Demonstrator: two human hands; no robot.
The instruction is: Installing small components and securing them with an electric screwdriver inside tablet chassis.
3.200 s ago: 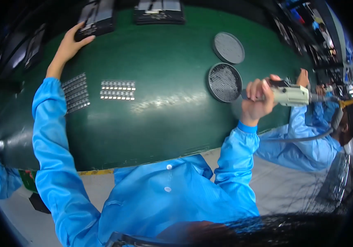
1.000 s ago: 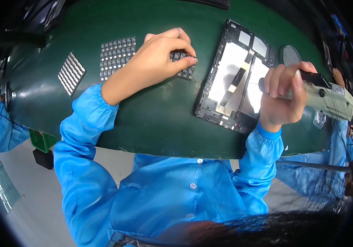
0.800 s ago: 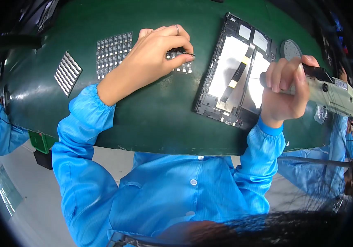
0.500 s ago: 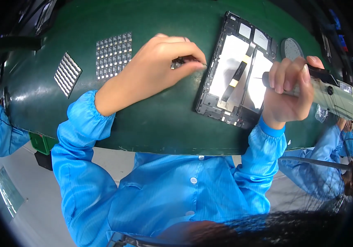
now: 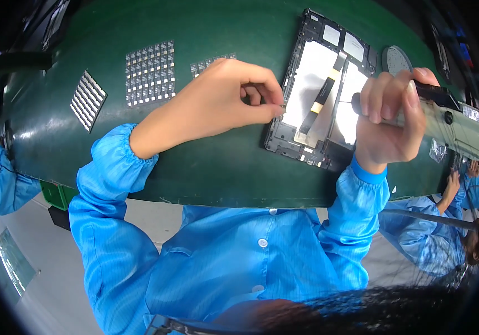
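An opened tablet [image 5: 310, 64] lies on the green table, its inside showing white panels and a dark flat ribbon cable [image 5: 321, 97]. At the tablet's left edge, my left hand [image 5: 217, 95] has thumb and forefinger pinched together; anything between them is too small to make out. My right hand [image 5: 387, 125] is closed around a pale electric screwdriver [image 5: 457, 128] with a dark nose. Its thin bit points left over the tablet's right half, and whether it touches is unclear.
Left of the tablet lie a sheet of small parts [image 5: 150, 72], a partly hidden second sheet [image 5: 203, 66] and a tilted pale-striped sheet [image 5: 88, 101]. A round grey dish [image 5: 395, 60] and a clear plastic bag [image 5: 438, 151] are at right. Co-workers in blue sit on both sides.
My left hand has moved slightly down and right, its pinched fingertips now at the tablet's edge. More of the second sheet shows behind it. My right hand has barely shifted with the electric screwdriver.
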